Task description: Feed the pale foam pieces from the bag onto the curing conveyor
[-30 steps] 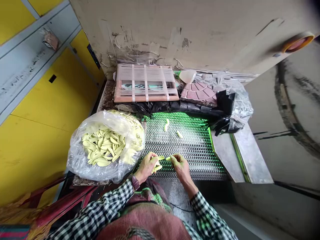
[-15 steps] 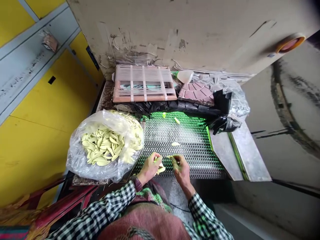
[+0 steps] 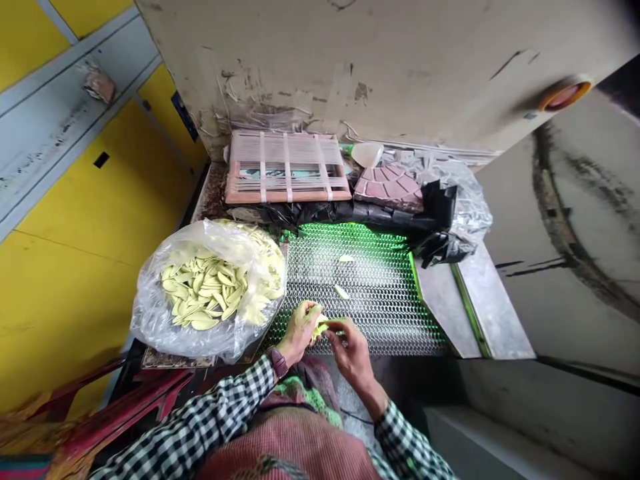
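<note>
The left hand (image 3: 300, 333) and right hand (image 3: 353, 353) are closed, pinching a pale green piece (image 3: 320, 329) above the wire mesh (image 3: 385, 307). Just left of the hands sits a clear plastic bag (image 3: 147, 320) of similar pieces (image 3: 203, 290); two loose pieces (image 3: 341, 291) lie on the mesh ahead.

Left hand (image 3: 300, 332) and right hand (image 3: 353, 353) mostly hide the pale green piece (image 3: 320, 328).
</note>
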A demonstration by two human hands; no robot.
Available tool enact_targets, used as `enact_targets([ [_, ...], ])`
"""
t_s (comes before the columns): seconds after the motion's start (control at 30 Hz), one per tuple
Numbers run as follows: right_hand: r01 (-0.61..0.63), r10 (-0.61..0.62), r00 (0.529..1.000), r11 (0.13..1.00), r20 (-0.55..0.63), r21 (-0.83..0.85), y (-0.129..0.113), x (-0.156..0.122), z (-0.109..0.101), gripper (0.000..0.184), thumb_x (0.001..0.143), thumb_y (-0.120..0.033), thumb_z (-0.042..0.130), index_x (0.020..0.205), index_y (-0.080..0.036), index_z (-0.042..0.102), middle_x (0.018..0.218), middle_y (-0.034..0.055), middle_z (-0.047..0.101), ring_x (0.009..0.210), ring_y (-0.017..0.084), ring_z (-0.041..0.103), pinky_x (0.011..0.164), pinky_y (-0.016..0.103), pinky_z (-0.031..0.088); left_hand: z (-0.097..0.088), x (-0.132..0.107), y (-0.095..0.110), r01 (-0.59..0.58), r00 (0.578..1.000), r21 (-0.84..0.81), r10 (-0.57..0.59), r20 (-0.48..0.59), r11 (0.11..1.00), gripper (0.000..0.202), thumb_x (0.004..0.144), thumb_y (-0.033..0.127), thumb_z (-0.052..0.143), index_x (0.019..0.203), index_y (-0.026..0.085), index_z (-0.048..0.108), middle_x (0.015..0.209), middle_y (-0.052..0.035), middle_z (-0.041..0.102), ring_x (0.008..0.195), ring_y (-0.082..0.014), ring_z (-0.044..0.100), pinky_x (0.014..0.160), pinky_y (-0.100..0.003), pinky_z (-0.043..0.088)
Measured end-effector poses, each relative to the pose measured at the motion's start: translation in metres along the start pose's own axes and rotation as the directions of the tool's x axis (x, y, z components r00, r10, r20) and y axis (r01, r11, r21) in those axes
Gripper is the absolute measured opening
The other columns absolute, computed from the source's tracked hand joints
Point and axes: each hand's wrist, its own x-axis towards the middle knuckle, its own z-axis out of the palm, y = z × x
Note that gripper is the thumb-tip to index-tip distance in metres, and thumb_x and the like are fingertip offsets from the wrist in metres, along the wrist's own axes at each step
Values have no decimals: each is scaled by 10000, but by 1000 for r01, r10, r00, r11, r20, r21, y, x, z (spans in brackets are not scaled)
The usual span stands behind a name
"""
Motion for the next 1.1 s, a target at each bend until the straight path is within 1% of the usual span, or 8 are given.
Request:
enact_targets([
  [0.2,-15,-30,982,971,-186,-237,54,5,-14,240,1050,-346,490,978,-222,682,923,68,692,772,190,629,652,308,491,-10,2,-5,12,1000,7,-12,0,1000,306,929,485,605,1025,209,517,738,0,654,450,-85,521,361,-164,282],
  [0.3,30,-118,981,875,-151,-484,77,4,-28,300,1058,-297,444,917,-221,698,894,74,697,735,186,598,597,302,412,-15,1,-5,18,1000,19,-19,9,1000,345,911,520,626,1023,212,519,742,0,659,452,-81,518,370,-160,277],
  [0.47,49,-145,980,834,-132,-549,77,5,-29,232,1051,-254,463,1043,-222,693,995,78,696,826,188,621,631,291,431,-12,-1,-3,17,999,21,-18,39,1000,335,901,506,629,1001,203,528,712,11,633,434,-76,492,367,-164,259],
  [0.6,-63,-64,973,849,-223,-524,72,46,-22,305,1010,-253,483,1257,-185,648,1214,130,654,768,182,561,514,273,363,-4,-2,-3,41,997,34,-44,69,999,302,912,481,618,996,205,526,695,12,631,424,-71,464,374,-161,255],
  [0.73,-145,51,972,899,-230,-414,57,93,-31,296,994,-251,475,1191,-148,671,1088,126,673,714,170,520,540,274,363,-3,-4,-4,57,993,18,-59,107,998,315,921,498,608,1009,206,529,692,10,630,425,-75,458,377,-163,252],
  [0.83,-136,146,982,987,122,-90,33,96,-33,300,1014,-438,550,1039,-179,698,945,75,705,766,183,594,645,297,459,-10,-5,-3,11,998,-14,-10,63,1000,350,947,545,572,1038,209,533,705,11,621,446,-84,477,385,-166,272],
  [0.93,-242,134,905,943,405,230,18,76,-17,374,946,-562,662,1016,-196,697,920,52,730,775,179,624,673,295,481,-15,-4,0,-48,999,-2,48,-21,999,380,959,594,549,1024,220,526,722,8,618,482,-98,502,390,-170,310],
  [1.1,-320,289,945,911,154,260,30,49,6,432,937,-625,636,835,-205,639,691,5,620,592,149,505,553,276,396,-14,-3,3,-81,995,-68,85,60,994,459,903,650,624,1014,220,508,765,20,601,463,-80,455,363,-172,284],
])
